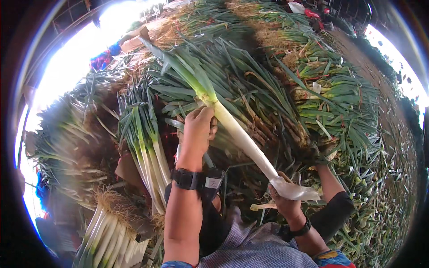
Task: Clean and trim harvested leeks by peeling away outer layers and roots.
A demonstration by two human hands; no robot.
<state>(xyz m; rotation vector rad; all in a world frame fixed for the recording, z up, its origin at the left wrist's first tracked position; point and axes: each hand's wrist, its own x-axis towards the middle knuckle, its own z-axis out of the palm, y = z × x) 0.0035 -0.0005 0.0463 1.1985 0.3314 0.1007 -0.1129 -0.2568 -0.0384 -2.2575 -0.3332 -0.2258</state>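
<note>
A thick long green onion [246,142] slants across the view, leaves up to the left and white end down to the right. My left hand [200,124] grips it just below the point where the green leaves fan out. My right hand [286,197] is at the white lower end, where a pale, filmy flap of outer skin [296,191] hangs loose. Fingers there are partly hidden by the onion and the skin. To the left of my left forearm stands a sheaf of cleaner green onions [145,150], white ends downward.
A heap of untrimmed green onions [234,77] lies ahead. Bundles tied with red string [331,97] are stacked at right. Trimmed onions [112,234] with roots upward lie at lower left. Stripped leaves [365,214] litter the right ground. A dark trouser leg [330,214] flanks my right hand.
</note>
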